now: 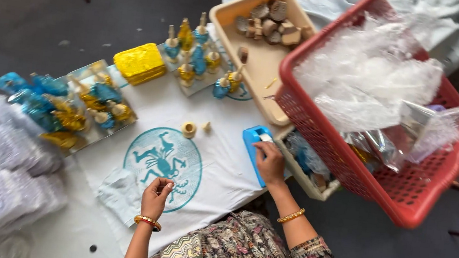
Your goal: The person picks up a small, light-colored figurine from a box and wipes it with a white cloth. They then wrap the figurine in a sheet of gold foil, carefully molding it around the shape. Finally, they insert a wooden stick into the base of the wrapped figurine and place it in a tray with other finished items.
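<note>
Two hands busy: our right hand (270, 162) fingers pressed on blue plastic tape dispenser (254, 147) at counter edge; left hand (156, 191) fingers pinched together, contents unclear. Risk, we judge: dispenser slipping off edge, overhanging red plastic basket (408, 195) tipping.

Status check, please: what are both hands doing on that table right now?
Right hand pressing on blue dispenser. Left hand pinched shut over white cloth, contents unclear. Red basket crowds the right side.
</note>
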